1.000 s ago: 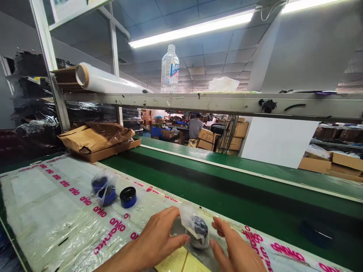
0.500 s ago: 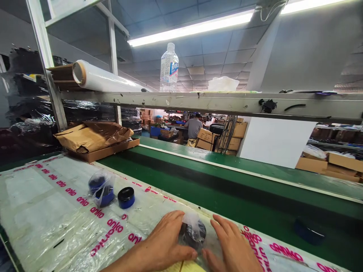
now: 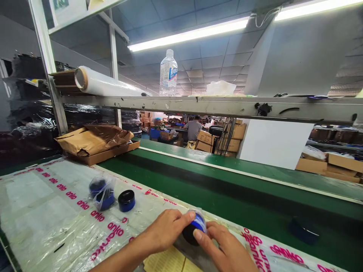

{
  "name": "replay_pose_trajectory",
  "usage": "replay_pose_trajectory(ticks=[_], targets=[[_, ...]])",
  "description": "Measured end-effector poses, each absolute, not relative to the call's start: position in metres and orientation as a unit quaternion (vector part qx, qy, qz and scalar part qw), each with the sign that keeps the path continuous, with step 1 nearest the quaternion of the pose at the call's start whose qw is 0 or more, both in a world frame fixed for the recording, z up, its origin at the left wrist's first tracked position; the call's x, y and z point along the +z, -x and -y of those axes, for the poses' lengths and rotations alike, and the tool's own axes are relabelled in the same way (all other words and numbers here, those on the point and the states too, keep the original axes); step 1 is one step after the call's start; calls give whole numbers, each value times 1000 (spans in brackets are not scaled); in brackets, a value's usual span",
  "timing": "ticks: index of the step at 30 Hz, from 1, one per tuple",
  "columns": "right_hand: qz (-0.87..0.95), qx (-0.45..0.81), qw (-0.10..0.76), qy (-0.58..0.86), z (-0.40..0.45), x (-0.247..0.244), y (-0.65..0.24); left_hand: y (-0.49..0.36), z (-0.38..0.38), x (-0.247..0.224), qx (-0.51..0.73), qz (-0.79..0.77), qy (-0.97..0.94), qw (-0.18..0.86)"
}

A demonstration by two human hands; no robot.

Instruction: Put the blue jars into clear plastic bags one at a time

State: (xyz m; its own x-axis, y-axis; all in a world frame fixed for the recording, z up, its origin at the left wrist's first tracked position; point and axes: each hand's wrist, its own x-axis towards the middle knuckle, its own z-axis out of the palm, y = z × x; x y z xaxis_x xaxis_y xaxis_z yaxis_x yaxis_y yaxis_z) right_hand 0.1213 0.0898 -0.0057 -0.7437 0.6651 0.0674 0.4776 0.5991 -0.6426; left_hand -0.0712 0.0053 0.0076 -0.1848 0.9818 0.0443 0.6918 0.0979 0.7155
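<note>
Your left hand point(image 3: 167, 230) and right hand point(image 3: 224, 247) grip one bagged blue jar point(image 3: 194, 228) at the desk's point(image 3: 42, 211) near edge; two more jars, one bagged point(image 3: 102, 192), one bare point(image 3: 126, 200), sit leftward.

plastic-covered bench point(image 3: 42, 211), bagged jar point(image 3: 102, 192), blue jar point(image 3: 126, 200)

A single head-worn camera looks forward and slightly down across a plastic-covered worktable point(image 3: 42, 211), close above the person's left hand point(image 3: 167, 228) and right hand point(image 3: 224, 249) at the bottom edge, facing over a green conveyor belt point(image 3: 227, 189) toward a distant warehouse floor beyond
</note>
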Motion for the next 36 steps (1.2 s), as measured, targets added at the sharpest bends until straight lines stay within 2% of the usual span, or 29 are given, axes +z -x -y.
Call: replay_pose_trajectory(ticks=[3,6,10,14,17,21,24,32,36], targets=[[891,235,103,375,-85,-3,-116,64,-1,8,301,-715,-596,208],[896,234,91,367,-86,-6,-112,61,2,8,281,-723,-601,193],[878,252,107,393,-94,-7,-115,63,3,9,266,-739,-600,153],[846,292,161,416,-103,-5,-121,64,3,12,289,-763,-566,122],[822,354,169,412,-107,-9,-116,65,-3,10,315,-760,-547,154],[779,455,150,404,-111,-18,-102,69,-21,-4,325,-729,-536,274],[760,473,165,414,-115,-20,-98,72,-29,-9,340,-718,-526,304],[815,314,242,422,-107,4,-114,69,-8,17,364,-727,-568,125],[845,270,251,388,-92,12,-119,65,-3,25,373,-722,-576,89]])
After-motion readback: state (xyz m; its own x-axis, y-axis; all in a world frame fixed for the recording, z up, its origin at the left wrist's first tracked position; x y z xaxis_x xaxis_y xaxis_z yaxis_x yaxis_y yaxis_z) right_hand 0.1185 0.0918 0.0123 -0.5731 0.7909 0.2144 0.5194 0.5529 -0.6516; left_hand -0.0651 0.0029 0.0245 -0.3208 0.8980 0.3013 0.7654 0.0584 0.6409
